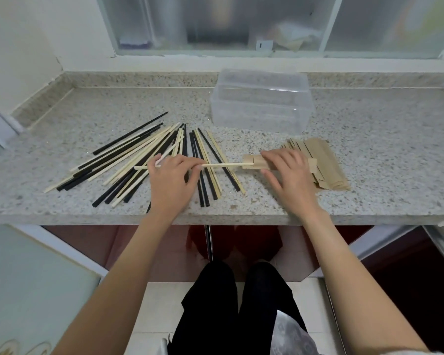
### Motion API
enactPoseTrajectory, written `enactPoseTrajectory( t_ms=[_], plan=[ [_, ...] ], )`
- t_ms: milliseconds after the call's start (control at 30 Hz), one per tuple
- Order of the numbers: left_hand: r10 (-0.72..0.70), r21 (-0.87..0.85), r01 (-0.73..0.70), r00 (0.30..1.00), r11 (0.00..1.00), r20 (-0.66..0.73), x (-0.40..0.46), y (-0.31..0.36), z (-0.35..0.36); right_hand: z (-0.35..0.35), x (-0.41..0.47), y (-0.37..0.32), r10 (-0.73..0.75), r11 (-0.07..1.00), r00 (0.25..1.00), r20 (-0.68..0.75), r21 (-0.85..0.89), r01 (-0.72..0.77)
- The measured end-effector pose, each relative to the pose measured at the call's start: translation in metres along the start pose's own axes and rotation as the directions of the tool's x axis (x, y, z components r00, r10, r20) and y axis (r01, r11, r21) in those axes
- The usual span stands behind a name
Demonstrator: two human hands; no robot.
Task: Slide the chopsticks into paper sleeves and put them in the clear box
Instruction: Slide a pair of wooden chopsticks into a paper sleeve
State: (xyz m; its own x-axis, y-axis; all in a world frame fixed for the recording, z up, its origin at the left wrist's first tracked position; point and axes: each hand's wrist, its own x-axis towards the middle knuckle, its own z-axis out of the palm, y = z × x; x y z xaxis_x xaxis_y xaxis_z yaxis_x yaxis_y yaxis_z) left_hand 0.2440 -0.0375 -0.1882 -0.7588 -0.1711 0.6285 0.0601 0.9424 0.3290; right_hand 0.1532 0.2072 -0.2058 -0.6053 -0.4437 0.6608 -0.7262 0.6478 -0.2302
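Hands (173, 176): two; box (262, 103): one

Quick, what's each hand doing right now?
Left hand: pinches a light chopstick, tip at the sleeve's mouth.
Right hand: fingers rest on the paper sleeve; its grip is unclear.

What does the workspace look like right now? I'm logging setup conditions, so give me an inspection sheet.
Surface: speckled stone counter, dry-looking.
Job's things: loose pile of black and pale chopsticks; stack of brown paper sleeves; clear box behind, apparently empty.
Clutter: nothing seen on the counter.
Grips: left hand pinches a pale chopstick, tip entering a paper sleeve; right hand holds that sleeve.
Cables: nothing seen.
Surroundings: frosted sliding window behind; plastic bag on the floor.
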Motion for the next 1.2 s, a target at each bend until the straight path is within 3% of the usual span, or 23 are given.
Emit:
enactPoseTrajectory(
  t_ms=[233,333,467,667,733,833,900,933,967,1000,1200],
  plan=[
    [-0.068,-0.032,0.07,0.996,0.997,0.06,0.023,-0.004,-0.009,0.02,0.034,-0.001,-0.046,0.998,0.998,-0.051,0.034,0.048],
    [-0.006,-0.061,0.013,0.994,0.998,0.113,0.028,-0.001,-0.009,0.024,0.04,-0.003,-0.101,0.994,0.994,-0.033,0.049,0.102],
    [0.064,-0.111,-0.051,0.991,0.993,0.118,0.044,0.002,-0.004,0.025,0.052,-0.002,-0.064,0.994,0.998,-0.007,0.093,0.065],
    [0.157,-0.164,-0.145,0.985,0.976,0.066,0.05,0.013,0.007,0.023,0.056,-0.011,-0.056,0.984,0.998,-0.007,0.167,0.057],
    [0.195,-0.103,-0.192,0.981,0.976,0.017,0.05,0.011,0.008,0.024,0.052,-0.015,-0.032,0.979,0.999,0.028,0.201,0.026],
    [0.014,-0.081,-0.024,0.992,0.996,-0.127,0.049,0.002,0.002,0.019,0.044,-0.013,0.103,0.956,0.994,0.038,0.272,-0.109],
    [-0.277,-0.387,0.216,0.955,0.896,-0.107,0.047,-0.002,-0.005,0.015,0.039,-0.011,0.182,0.93,0.983,0.04,0.319,-0.185],
    [-0.413,-0.565,0.344,0.911,0.75,0.006,0.047,-0.001,-0.008,0.014,0.037,-0.009,0.193,0.925,0.98,0.041,0.325,-0.196],
    [-0.485,-0.681,0.436,0.864,0.589,0.134,0.048,-0.001,-0.009,0.014,0.035,-0.009,0.192,0.926,0.98,0.045,0.322,-0.196],
    [-0.508,-0.724,0.486,0.834,0.49,0.216,0.048,-0.002,-0.009,0.015,0.034,-0.008,0.189,0.929,0.981,0.051,0.316,-0.195],
    [-0.477,-0.691,0.582,0.795,0.429,0.374,0.041,0.006,0.0,0.024,0.028,-0.008,0.155,0.942,0.986,0.054,0.291,-0.164]
  ],
)
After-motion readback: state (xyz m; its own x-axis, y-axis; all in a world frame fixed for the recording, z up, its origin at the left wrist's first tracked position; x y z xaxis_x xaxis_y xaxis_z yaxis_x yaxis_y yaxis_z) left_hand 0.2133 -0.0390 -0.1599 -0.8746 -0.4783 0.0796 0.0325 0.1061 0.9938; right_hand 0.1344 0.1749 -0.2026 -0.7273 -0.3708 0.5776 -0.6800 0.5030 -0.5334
